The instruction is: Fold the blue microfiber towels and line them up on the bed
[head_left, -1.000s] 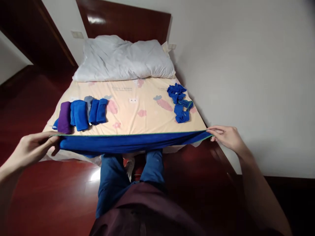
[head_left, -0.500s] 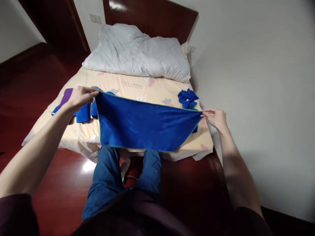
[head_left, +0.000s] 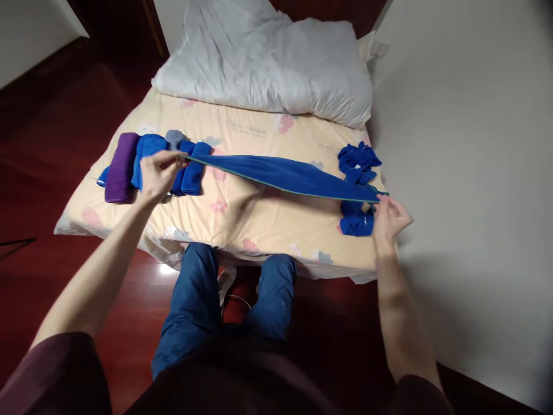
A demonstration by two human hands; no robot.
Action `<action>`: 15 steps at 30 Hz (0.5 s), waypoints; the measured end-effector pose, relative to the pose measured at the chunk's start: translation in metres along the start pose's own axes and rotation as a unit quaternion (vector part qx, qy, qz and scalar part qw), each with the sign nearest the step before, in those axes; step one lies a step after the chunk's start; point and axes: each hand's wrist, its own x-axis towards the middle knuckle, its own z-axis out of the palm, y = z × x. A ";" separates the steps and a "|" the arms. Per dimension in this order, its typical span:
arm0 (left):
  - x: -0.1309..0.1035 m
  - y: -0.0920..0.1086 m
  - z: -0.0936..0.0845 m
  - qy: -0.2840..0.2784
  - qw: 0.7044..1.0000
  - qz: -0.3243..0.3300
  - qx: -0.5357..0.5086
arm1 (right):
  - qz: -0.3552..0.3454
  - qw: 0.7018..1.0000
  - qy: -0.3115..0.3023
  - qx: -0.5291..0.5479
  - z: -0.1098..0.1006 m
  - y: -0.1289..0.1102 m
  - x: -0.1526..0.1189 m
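Cloth spread above bed, left hand pinching one corner, right hand seemingly pinching another

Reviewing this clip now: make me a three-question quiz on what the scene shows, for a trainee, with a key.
1. True or false: the left hand and right hand hold the same blue cloth.
2. Which colour is found among the rolls on the bed? A) orange B) purple C) yellow
3. Fill in: the crumpled cloths lie nearer the person's ___ hand.

Key: 1. True. 2. B. 3. Right.
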 end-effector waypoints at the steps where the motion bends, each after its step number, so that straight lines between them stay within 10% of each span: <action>1: -0.015 -0.017 0.008 -0.007 1.000 -0.023 0.000 | 0.046 0.999 0.008 0.003 0.006 0.020 -0.015; 6: -0.095 -0.089 0.048 -0.073 0.981 -0.176 0.035 | 0.276 0.959 0.057 0.019 0.037 0.103 -0.093; 15: -0.158 -0.128 0.064 -0.103 0.959 -0.263 0.029 | 0.348 0.937 0.007 0.011 0.019 0.159 -0.141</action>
